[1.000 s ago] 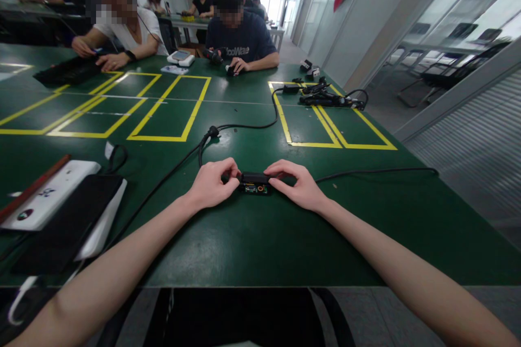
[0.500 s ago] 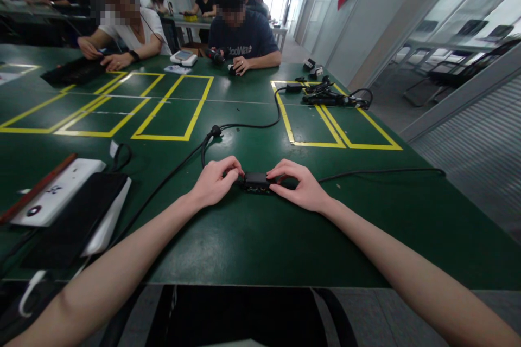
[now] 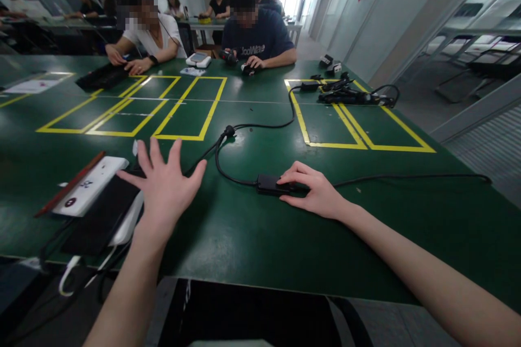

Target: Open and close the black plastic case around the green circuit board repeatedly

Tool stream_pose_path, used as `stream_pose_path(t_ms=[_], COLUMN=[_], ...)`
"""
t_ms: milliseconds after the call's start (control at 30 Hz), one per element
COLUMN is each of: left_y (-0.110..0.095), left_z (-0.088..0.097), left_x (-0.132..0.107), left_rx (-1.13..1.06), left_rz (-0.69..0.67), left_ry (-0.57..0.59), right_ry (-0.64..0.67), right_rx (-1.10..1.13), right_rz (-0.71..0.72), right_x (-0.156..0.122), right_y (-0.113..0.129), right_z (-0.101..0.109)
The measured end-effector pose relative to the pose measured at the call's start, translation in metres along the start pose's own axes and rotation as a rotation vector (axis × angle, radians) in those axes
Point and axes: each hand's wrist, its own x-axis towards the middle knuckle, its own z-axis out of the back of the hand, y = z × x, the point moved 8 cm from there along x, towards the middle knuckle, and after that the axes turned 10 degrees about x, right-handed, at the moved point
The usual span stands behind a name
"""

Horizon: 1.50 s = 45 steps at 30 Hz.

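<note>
Green worktop (image 3: 244, 249) carried the black box (image 3: 267, 184), right of the white case (image 3: 93, 187). Right hand (image 3: 311, 187) pinched the box's end; left hand (image 3: 163, 187) hung splayed, empty. The box seemed light, stiff, easiest gripped along its edges.

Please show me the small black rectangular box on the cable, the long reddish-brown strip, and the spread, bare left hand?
Small black rectangular box (image 3: 267, 184): head view, its uncovered left part.
Long reddish-brown strip (image 3: 72, 184): head view, middle of its length.
Spread, bare left hand (image 3: 165, 187): head view, back of the hand.
</note>
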Motion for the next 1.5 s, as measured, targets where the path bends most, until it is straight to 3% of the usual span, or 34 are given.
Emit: stream_pose_path(t_ms=[133,233,300,367,467,533,633,700,900,1233,1500], left_y=[0.036,0.024,0.0,-0.035,-0.098,-0.13,-0.154,-0.162,-0.178,-0.18,-0.176], left_z=[-0.014,-0.007,0.002,0.003,-0.012,-0.027,-0.05,-0.059,-0.062,-0.066,-0.064], left_x=[0.002,-0.001,-0.007,-0.016,-0.037,-0.053,-0.064,-0.064,-0.057,-0.059,-0.056], left_rx=[0.028,-0.004,-0.015,-0.027,-0.053,-0.068,-0.06,-0.03,-0.022,-0.027,-0.008], left_rz=[0.135,0.055,-0.048,-0.212,-0.618,-0.859,-0.991,-1.012,-1.01,-1.041,-0.993], left_ry=[0.123,0.029,-0.08,-0.095,0.034,0.155,0.327,0.376,0.4,0.379,0.406], right_ry=[-0.006,-0.011,-0.013,-0.013,-0.017,-0.02,-0.019,-0.021,-0.075,-0.035,-0.026], right_rx=[-0.013,-0.006,0.003,0.006,-0.004,-0.019,-0.039,-0.047,-0.057,-0.113,-0.438], right_rz=[0.007,-0.001,-0.004,0.001,0.031,0.049,0.054,0.054,0.092,0.135,0.267], right_x=[0.0,0.0,0.0,0.0,0.001,0.001,0.001,0.001,0.002,0.001,-0.004], right_y=[0.001,0.0,-0.001,-0.001,-0.001,0.0,0.0,0.001,0.007,0.015,0.027], right_z=[0.0,0.001,0.001,0.0,-0.001,-0.002,-0.003,-0.004,-0.002,-0.003,-0.008])
